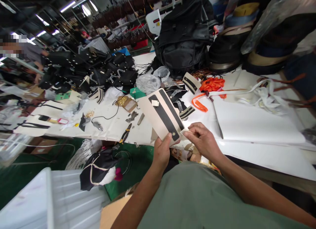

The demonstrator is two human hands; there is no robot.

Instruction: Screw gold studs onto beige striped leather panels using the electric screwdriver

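Observation:
My left hand (161,151) grips the lower edge of a beige panel with black straps (154,118), thumb on its front face. The panel is tilted above the table edge, and a small pale tag (155,103) lies on one strap. A round metal stud shows near that strap's lower end. Close to the panel's lower right corner, my right hand (203,140) pinches a small whitish piece (184,131) between thumb and fingers. Whether that piece is joined to the panel I cannot tell.
Pliers (125,133) lie at the table's front edge, left of the panel. Behind them is a box of gold-coloured bits (127,103). A black backpack (184,38), orange strap (212,84) and webbing rolls (229,41) stand farther back. Bottom left is a white plastic bin (74,196).

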